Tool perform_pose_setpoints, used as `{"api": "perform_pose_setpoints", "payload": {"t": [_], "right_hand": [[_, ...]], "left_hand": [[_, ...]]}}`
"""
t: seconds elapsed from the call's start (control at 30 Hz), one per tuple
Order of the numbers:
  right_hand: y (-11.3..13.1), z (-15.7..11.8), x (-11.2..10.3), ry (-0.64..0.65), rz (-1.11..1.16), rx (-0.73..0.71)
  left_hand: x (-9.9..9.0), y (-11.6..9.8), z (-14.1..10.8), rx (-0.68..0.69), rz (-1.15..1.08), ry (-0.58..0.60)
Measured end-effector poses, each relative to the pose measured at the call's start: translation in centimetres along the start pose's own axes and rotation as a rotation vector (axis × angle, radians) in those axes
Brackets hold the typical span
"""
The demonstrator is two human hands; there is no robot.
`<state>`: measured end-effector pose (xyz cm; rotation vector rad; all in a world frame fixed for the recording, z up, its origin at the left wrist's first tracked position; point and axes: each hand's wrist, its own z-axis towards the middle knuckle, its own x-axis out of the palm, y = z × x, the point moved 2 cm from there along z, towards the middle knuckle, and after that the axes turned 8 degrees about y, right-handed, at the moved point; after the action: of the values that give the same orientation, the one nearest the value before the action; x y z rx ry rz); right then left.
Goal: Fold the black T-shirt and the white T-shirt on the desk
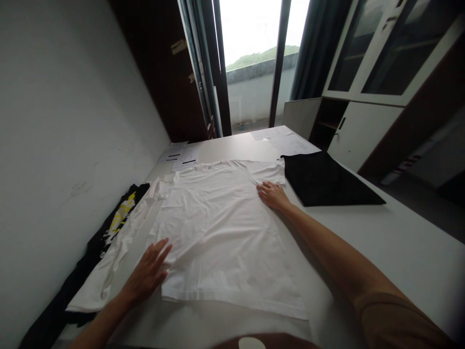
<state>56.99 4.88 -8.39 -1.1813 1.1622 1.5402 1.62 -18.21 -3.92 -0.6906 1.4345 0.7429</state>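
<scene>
A white T-shirt (225, 228) lies spread out on the white table, its collar at the far side and its hem towards me. Soft wrinkles run across its front. My right hand (271, 195) rests on the shirt's right side just below the sleeve, fingers stretched out. At the left edge near the hem is my left hand (150, 269), its fingers spread; whether it presses on the cloth or hovers beside it I cannot tell. Neither hand grips anything.
A folded black cloth (329, 179) lies to the right on the table (366, 237). Along the left wall are a rumpled white garment (109, 266) and a black one with yellow print (121, 213). Paper sheets (290, 143) lie at the far end, before a window (254, 63).
</scene>
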Motion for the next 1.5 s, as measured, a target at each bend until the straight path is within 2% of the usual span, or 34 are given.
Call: {"api": "perform_pose_setpoints", "payload": {"t": [0.07,0.17,0.23,0.37,0.47,0.57,0.73,0.97,1.07,1.17,1.3,1.4,1.5], "right_hand": [[0.1,-0.1,-0.1,-0.001,-0.004,0.000],[0.4,-0.1,-0.3,-0.005,-0.006,0.003],[0.5,-0.1,-0.3,-0.001,-0.005,0.013],[0.0,0.1,-0.4,0.001,-0.002,-0.007],[-1.2,0.2,-0.6,0.002,0.024,-0.079],[-2.8,0.3,-0.9,-0.025,0.055,-0.108],[-3.8,0.4,-1.4,-0.097,0.082,-0.027],[-4.6,0.2,-2.5,-0.243,0.053,0.199],[-5.1,0.0,-2.6,-0.235,0.031,0.284],[-5.0,0.0,-2.5,-0.241,0.030,0.362],[-4.7,-0.1,-2.3,-0.249,0.064,0.382],[-5.3,0.1,-2.0,-0.286,0.160,0.359],[-6.5,0.7,-1.7,-0.342,0.387,0.312]], "left_hand": [[-0.9,-1.6,1.5,0.072,-0.025,0.022],[-2.6,-5.9,5.4,0.139,-0.105,0.037],[-3.6,-9.7,8.8,0.210,-0.175,0.063],[-4.5,-18.3,14.7,0.469,-0.294,0.184],[-4.5,-23.6,17.3,0.670,-0.299,0.249],[-4.4,-26.7,18.6,0.784,-0.267,0.258],[-4.4,-28.3,19.8,0.812,-0.222,0.270],[-4.1,-30.3,19.6,0.764,-0.178,0.197],[-3.9,-30.8,19.2,0.763,-0.131,0.160],[-3.7,-31.2,18.6,0.826,-0.049,0.129],[-3.0,-31.8,18.3,0.863,-0.023,0.126],[-2.5,-31.8,18.7,0.870,-0.125,0.165],[-2.3,-29.9,20.2,0.858,-0.318,0.192]]}}
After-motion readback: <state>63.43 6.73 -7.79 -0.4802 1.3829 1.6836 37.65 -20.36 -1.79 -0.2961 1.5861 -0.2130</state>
